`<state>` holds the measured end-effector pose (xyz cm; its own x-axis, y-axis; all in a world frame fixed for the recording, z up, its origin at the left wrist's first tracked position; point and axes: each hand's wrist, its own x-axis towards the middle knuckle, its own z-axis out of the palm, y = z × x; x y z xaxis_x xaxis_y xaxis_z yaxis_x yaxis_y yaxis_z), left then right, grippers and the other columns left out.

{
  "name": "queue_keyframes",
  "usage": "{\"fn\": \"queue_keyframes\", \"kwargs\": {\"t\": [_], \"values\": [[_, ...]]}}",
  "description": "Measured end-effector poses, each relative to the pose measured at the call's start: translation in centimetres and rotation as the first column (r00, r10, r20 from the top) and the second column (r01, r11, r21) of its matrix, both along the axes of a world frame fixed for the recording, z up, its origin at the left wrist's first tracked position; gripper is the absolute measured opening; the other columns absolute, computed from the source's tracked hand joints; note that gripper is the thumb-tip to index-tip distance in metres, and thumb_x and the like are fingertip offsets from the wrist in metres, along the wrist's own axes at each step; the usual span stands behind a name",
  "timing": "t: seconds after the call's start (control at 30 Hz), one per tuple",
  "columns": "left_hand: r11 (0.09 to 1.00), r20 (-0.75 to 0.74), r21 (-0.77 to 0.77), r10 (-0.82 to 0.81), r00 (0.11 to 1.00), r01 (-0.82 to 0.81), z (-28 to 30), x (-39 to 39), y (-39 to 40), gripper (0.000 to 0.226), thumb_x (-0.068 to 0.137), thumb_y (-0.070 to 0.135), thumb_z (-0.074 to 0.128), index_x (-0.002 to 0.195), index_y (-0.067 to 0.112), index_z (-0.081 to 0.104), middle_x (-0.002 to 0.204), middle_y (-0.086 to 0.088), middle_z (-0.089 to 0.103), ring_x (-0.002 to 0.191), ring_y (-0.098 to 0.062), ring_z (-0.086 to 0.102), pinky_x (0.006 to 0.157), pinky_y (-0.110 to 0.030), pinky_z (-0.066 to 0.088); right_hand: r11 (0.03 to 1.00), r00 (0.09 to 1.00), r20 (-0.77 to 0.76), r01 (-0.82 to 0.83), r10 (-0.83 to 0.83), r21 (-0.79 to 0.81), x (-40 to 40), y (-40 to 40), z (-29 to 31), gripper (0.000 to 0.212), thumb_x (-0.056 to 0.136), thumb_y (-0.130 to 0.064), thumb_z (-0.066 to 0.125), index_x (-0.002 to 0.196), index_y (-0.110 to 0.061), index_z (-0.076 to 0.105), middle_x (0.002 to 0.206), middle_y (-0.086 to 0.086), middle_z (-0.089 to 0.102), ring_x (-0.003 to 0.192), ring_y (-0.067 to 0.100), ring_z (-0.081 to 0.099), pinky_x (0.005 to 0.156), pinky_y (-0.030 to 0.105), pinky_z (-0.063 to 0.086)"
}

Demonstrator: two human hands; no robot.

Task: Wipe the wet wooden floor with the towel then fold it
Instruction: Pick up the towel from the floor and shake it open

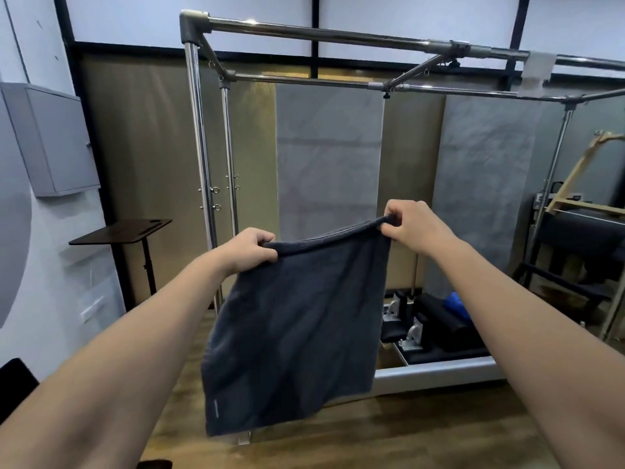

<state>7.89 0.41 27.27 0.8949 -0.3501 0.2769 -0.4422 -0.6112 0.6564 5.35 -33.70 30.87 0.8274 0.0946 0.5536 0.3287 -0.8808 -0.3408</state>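
Note:
A dark grey towel hangs in the air in front of me, spread flat and held by its top edge. My left hand grips the top left corner with curled fingers. At the top right corner, slightly higher, my right hand pinches the edge. The towel's lower edge hangs above the wooden floor, which shows brown planks below and to the right.
A tall metal pipe frame with a padded platform and black rollers stands right behind the towel. A small dark stand table is at the left wall, below a grey wall cabinet. More equipment stands at the right.

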Motion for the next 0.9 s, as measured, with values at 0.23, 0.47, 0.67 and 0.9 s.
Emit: {"fn": "queue_keyframes", "kwargs": {"t": [0.23, 0.47, 0.67, 0.9], "values": [[0.993, -0.014, 0.065, -0.096, 0.995, 0.097, -1.8, 0.1, -0.6, 0.043, 0.087, 0.028, 0.073, 0.056, 0.021, 0.043, 0.055, 0.010, 0.037, 0.055, -0.012, 0.031, 0.052, -0.024, 0.026, 0.993, 0.989, 0.101, 0.099, -0.105, 0.063, 0.2, 0.7, 1.0, 0.015, 0.083, -0.030, 0.061, 0.075, -0.018, 0.056, 0.069, 0.001, 0.061, 0.069, 0.026, 0.057, 0.060, 0.039, 0.051], [0.951, -0.014, 0.307, -0.011, 1.000, 0.015, -2.4, 0.1, -0.1, 0.019, 0.076, 0.038, 0.075, 0.084, 0.023, 0.067, 0.075, 0.010, 0.067, 0.072, -0.014, 0.062, 0.071, -0.031, 0.051, 0.988, 0.985, 0.091, 0.138, -0.144, 0.070, 0.1, 0.7, 0.2, 0.006, 0.086, -0.031, 0.060, 0.083, -0.025, 0.060, 0.082, 0.000, 0.063, 0.077, 0.025, 0.058, 0.061, 0.036, 0.049], [0.949, -0.039, 0.316, 0.026, 0.999, -0.012, -2.1, -0.1, 1.2, 0.026, 0.079, 0.028, 0.076, 0.077, 0.021, 0.052, 0.075, 0.004, 0.056, 0.071, -0.018, 0.051, 0.070, -0.033, 0.044, 0.971, 0.983, 0.018, 0.175, -0.180, 0.162, 0.4, 0.0, -0.4, 0.006, 0.086, -0.029, 0.063, 0.081, -0.025, 0.062, 0.086, 0.000, 0.064, 0.080, 0.023, 0.061, 0.069, 0.037, 0.052], [0.994, -0.261, -0.010, -0.104, 0.960, 0.105, 0.0, -2.0, 2.0, 0.030, 0.077, 0.016, 0.075, 0.072, 0.019, 0.046, 0.075, -0.005, 0.047, 0.071, -0.018, 0.044, 0.064, -0.031, 0.035, 0.905, 0.979, -0.064, 0.202, -0.192, 0.374, 1.0, -1.7, -1.0, 0.010, 0.080, -0.023, 0.065, 0.073, -0.016, 0.065, 0.078, 0.004, 0.070, 0.064, 0.022, 0.071, 0.072, 0.038, 0.060]]}}
